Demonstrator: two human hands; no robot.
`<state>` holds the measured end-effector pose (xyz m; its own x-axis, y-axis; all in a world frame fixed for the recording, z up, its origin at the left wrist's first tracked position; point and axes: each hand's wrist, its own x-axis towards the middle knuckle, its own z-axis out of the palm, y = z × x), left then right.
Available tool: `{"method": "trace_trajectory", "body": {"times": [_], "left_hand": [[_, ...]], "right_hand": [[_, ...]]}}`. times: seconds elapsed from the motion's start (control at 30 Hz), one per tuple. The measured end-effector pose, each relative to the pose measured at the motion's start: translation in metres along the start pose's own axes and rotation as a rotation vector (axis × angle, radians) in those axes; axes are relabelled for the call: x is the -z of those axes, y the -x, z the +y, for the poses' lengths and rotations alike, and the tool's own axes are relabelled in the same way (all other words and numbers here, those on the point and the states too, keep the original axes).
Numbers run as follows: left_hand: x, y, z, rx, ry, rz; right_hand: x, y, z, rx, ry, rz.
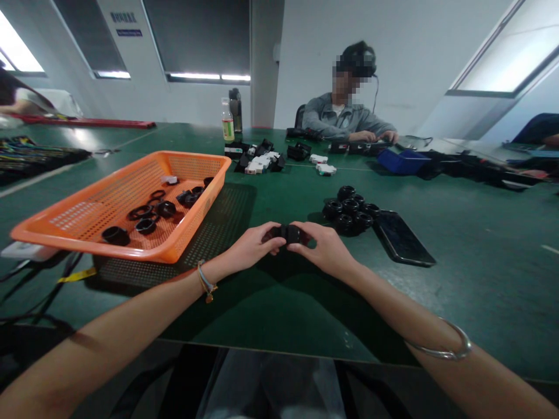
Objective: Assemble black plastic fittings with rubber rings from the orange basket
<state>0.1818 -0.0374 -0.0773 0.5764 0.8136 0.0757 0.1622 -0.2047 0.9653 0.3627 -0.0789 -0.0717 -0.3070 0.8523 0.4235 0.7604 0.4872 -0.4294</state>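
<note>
Between my two hands, just above the green table, is a black ring-shaped plastic part [292,234]. My left hand [250,249] grips its left side with thumb and fingers. The fingers of my right hand [322,247] are closed on its right side. Whether it is one piece or two pressed together I cannot tell. To the right lies a cluster of similar black round parts [349,207]. An orange plastic basket [174,247] on the left holds several loose black rings and caps [146,225] and a small white piece [169,180].
A phone [404,237] lies right of the black parts. Farther back are white and black pieces [264,161], a bottle [227,121] and a blue bin [402,161]. A co-worker [345,116] sits across the green table [471,262]. Cables [56,291] run under the basket's left side.
</note>
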Motion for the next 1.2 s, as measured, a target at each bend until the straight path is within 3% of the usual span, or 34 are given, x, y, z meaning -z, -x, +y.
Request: {"method": "trace_trajectory", "body": {"times": [0.1,0.2,0.33,0.6,0.97,1.2], "left_hand": [[-0.007,-0.003,-0.001,0.116,0.175,0.049],[-0.015,-0.006,-0.002,0.198,0.125,0.186],[-0.022,-0.008,-0.001,0.136,-0.080,0.329],[-0.025,-0.005,0.005,0.014,-0.303,0.407],[-0.023,-0.005,0.001,-0.110,-0.512,0.412],[-0.022,-0.007,0.002,-0.103,-0.540,0.396]], "right_hand": [[-0.003,0.000,0.000,0.045,0.020,0.082],[-0.006,0.001,0.000,0.153,0.081,0.152],[-0.008,0.002,-0.001,0.266,0.145,0.153],[-0.011,0.003,-0.007,0.263,0.185,0.111],[-0.010,0.003,-0.021,-0.086,-0.055,0.018],[-0.011,0.000,-0.021,-0.295,-0.407,-0.087]]}}
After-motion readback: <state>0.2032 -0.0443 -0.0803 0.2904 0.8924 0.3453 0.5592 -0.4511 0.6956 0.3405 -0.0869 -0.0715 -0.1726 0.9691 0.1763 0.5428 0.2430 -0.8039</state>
